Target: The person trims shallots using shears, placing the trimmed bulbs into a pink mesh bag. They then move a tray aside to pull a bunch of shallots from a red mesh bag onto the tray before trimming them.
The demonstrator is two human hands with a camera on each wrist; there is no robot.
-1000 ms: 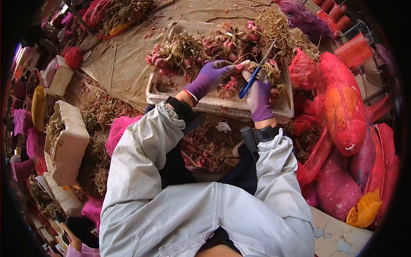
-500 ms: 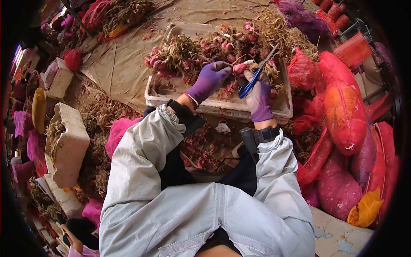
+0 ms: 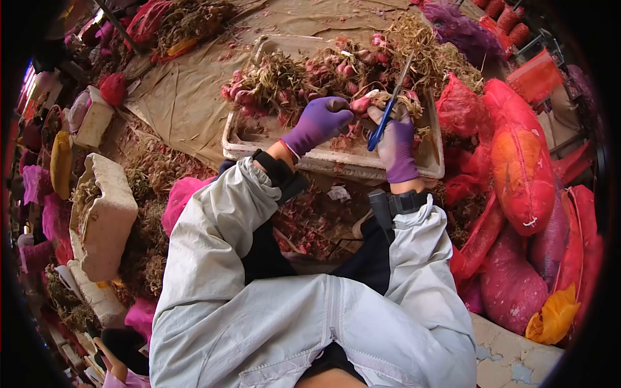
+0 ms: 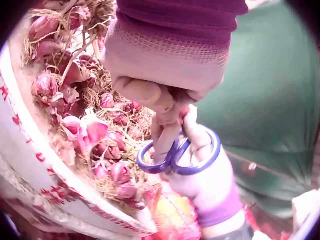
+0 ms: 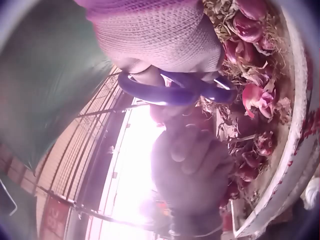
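Blue-handled scissors [image 3: 384, 123] lie in my gloved right hand [image 3: 397, 143], its fingers through the handle loops and the blades pointing away from me. The same hand pinches a pink shallot [image 3: 360, 105] by its dry stalk side, over the tray. My gloved left hand [image 3: 321, 123] has curled fingers, with the tips right at the shallot's left end; the fingers hide whether they grip its skin. In the left wrist view, the scissors' loops [image 4: 216, 150] show close below the curled left fingers. More shallots [image 3: 242, 92] with tangled dry stalks fill the tray's far half.
The white foam tray [image 3: 323, 163] stands before my knees. Red mesh sacks [image 3: 517, 155] crowd the right side. On the left, a tilted foam box [image 3: 111, 210] stands among dried stalks [image 3: 155, 168]. A brown ground sheet [image 3: 168, 110] spreads beyond, and pink skins [image 3: 310, 223] litter the floor.
My left hand's fingers have curled in and drawn slightly back towards me from the shallot. The scissors have turned a little more upright in my right hand.
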